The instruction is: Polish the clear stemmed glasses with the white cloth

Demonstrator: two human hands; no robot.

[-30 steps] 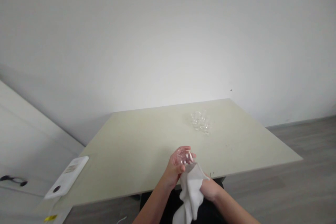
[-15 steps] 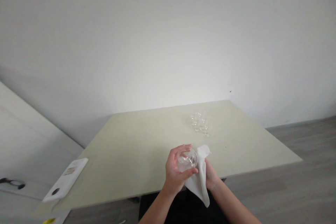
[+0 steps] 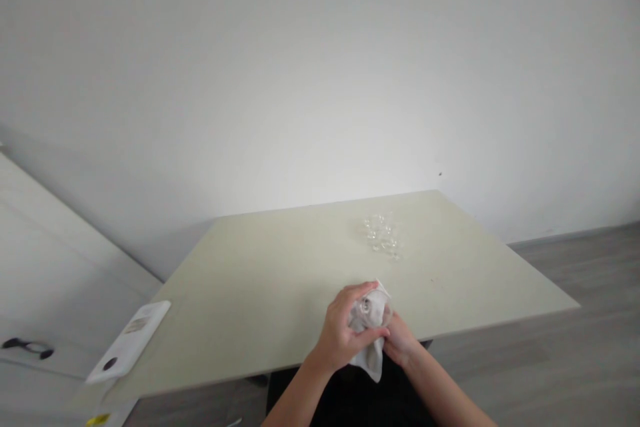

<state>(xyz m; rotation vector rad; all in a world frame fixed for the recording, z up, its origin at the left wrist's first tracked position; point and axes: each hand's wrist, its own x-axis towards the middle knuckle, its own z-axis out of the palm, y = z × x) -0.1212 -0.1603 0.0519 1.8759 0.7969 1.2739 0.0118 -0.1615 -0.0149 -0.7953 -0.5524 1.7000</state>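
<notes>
Near the table's front edge, my left hand (image 3: pixel 341 335) curves its thumb and fingers round a clear round glass vessel (image 3: pixel 367 308); whether it is a cup or a bowl I cannot tell. White cloth (image 3: pixel 371 363) shows through and below the glass, hanging toward my lap. My right hand (image 3: pixel 399 339) is closed at the far right side of the glass, gripping the cloth against it. Its fingertips are partly hidden behind glass and cloth.
Several small clear glass pieces (image 3: pixel 382 237) stand grouped on the pale table (image 3: pixel 260 280), beyond my hands. At the left table edge lies a white flat package (image 3: pixel 131 340). A white cabinet with a dark handle (image 3: pixel 27 348) stands further left, and a wall (image 3: pixel 320 80) rises behind.
The cloth, which hung to the right of the glass, is now against and behind it. My right hand has come closer to the glass, and the left has shifted slightly right.
</notes>
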